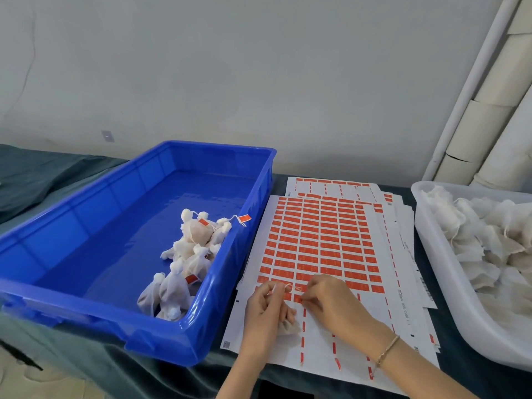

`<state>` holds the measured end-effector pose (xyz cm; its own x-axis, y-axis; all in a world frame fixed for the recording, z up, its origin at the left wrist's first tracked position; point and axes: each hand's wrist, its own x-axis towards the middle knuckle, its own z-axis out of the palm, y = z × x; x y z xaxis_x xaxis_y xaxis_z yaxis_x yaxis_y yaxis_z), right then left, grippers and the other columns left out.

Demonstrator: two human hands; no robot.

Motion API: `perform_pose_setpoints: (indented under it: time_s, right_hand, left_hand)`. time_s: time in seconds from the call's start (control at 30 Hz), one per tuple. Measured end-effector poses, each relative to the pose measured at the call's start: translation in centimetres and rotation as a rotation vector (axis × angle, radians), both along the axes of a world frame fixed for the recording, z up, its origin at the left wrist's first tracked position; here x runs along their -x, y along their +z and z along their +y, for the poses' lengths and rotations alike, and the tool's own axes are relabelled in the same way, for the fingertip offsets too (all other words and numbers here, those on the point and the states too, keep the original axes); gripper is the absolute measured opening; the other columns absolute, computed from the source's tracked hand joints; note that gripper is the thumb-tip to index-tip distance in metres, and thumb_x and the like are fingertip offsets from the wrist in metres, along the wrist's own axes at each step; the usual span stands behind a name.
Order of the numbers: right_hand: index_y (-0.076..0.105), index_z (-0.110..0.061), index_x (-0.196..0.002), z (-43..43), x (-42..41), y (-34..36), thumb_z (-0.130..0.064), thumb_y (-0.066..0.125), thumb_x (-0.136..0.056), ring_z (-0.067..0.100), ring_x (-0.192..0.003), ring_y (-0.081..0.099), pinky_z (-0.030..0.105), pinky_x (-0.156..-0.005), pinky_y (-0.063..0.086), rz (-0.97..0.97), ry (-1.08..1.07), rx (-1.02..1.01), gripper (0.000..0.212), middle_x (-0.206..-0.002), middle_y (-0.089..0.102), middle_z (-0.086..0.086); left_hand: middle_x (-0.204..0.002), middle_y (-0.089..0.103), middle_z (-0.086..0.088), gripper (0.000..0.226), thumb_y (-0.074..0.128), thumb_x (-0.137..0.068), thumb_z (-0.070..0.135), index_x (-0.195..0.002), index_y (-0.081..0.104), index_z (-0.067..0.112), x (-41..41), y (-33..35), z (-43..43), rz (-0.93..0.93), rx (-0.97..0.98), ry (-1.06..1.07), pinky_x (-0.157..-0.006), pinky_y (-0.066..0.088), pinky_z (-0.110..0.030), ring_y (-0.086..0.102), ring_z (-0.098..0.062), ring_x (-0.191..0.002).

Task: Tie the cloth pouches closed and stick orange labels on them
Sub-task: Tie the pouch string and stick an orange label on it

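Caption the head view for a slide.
Left hand holds a cloth pouch, right hand pinches an orange label on the sheet, between blue bin of tied pouches and white tray.

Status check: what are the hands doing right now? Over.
Left hand grips a pouch. Right hand pinches a label at the sheet. Nothing in the way.

I was in a packing room. My table held a blue bin, sticker sheets and a tray of pouches.
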<state>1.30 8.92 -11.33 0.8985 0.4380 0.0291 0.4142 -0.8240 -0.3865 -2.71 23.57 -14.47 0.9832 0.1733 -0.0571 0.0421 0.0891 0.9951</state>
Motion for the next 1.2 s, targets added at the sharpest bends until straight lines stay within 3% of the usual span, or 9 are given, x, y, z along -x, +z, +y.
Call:
perform_pose_setpoints:
  time_s: [0.1, 0.23, 0.43, 0.53, 0.67, 0.97, 1.07, 1.2]
  right_hand:
    - [0.058, -0.028, -0.131, -0.1, 0.7, -0.5, -0.038, 0.051, -0.095, 0.006, -0.121, 0.052, 0.007, -0.103, 0.025, -0.082, 0.030, 0.058, 0.038, -0.133, 0.056, -0.014]
    - [0.051, -0.029, -0.137, -0.4, 1.2, -0.9, -0.038, 0.047, -0.097, 0.004, -0.126, 0.049, 0.006, -0.101, 0.010, -0.145, 0.075, 0.082, 0.041, -0.138, 0.052, -0.016]
    - [0.056, -0.021, -0.133, -0.1, 0.9, -0.9, -0.033, 0.052, -0.096, 0.012, -0.120, 0.057, 0.017, -0.107, 0.025, -0.204, 0.122, 0.088, 0.039, -0.133, 0.058, -0.006]
    - [0.053, -0.023, -0.135, 0.1, 0.7, -1.1, -0.036, 0.049, -0.097, 0.010, -0.121, 0.055, 0.015, -0.107, 0.025, -0.212, 0.125, 0.087, 0.041, -0.135, 0.056, -0.009]
    - [0.055, -0.024, -0.131, 0.3, -0.2, -0.8, -0.038, 0.048, -0.097, 0.008, -0.111, 0.059, 0.013, -0.102, 0.034, -0.224, 0.115, 0.088, 0.037, -0.129, 0.059, -0.010]
    - [0.058, -0.024, -0.103, 1.0, -2.4, -0.3, -0.033, 0.053, -0.094, 0.005, -0.074, 0.055, 0.006, -0.067, 0.037, -0.205, 0.128, 0.035, 0.014, -0.099, 0.064, -0.007]
    - [0.056, -0.029, -0.104, 0.9, -2.3, -0.9, -0.034, 0.051, -0.096, 0.002, -0.076, 0.056, 0.003, -0.067, 0.039, -0.153, 0.075, -0.044, 0.011, -0.100, 0.063, -0.013]
    - [0.057, -0.034, -0.107, 0.1, -2.4, -1.2, -0.027, 0.051, -0.098, -0.003, -0.091, 0.059, 0.001, -0.076, 0.043, 0.039, -0.028, -0.300, 0.013, -0.104, 0.058, -0.021]
  left_hand:
    - [-0.075, 0.069, -0.013, 0.020, 0.051, -0.097, 0.029, -0.099, 0.063, 0.014, 0.1, 0.0, 0.0, 0.004, 0.008, 0.005, -0.069, 0.055, -0.021, 0.069, -0.025, -0.067]
    - [-0.074, 0.069, -0.011, 0.020, 0.051, -0.096, 0.030, -0.099, 0.063, 0.014, 0.1, 0.0, 0.0, 0.007, 0.013, 0.003, -0.070, 0.056, -0.023, 0.069, -0.024, -0.067]
    - [-0.072, 0.069, -0.011, 0.019, 0.051, -0.097, 0.029, -0.098, 0.064, 0.016, 0.1, 0.0, 0.0, 0.020, 0.006, 0.018, -0.066, 0.054, -0.017, 0.070, -0.023, -0.067]
    - [-0.072, 0.068, -0.016, 0.019, 0.051, -0.097, 0.029, -0.097, 0.064, 0.016, 0.1, 0.1, 0.0, 0.017, 0.010, 0.017, -0.067, 0.054, -0.019, 0.070, -0.025, -0.067]
    - [-0.070, 0.067, -0.016, 0.020, 0.051, -0.097, 0.028, -0.097, 0.064, 0.014, 0.1, 0.1, 0.0, 0.010, 0.010, 0.020, -0.069, 0.055, -0.021, 0.069, -0.024, -0.066]
    - [-0.061, 0.062, -0.007, 0.022, 0.051, -0.096, 0.028, -0.099, 0.063, 0.009, 0.3, 0.5, 0.2, 0.016, 0.073, 0.029, -0.077, 0.058, -0.034, 0.063, -0.020, -0.059]
    - [-0.063, 0.063, -0.006, 0.021, 0.052, -0.095, 0.028, -0.101, 0.063, 0.010, 0.3, 0.6, 0.2, 0.017, 0.088, 0.037, -0.076, 0.058, -0.035, 0.063, -0.019, -0.059]
    - [-0.065, 0.063, -0.010, 0.021, 0.054, -0.094, 0.030, -0.101, 0.065, 0.013, 0.3, 0.7, 0.2, 0.015, 0.109, 0.047, -0.077, 0.059, -0.040, 0.063, -0.022, -0.061]
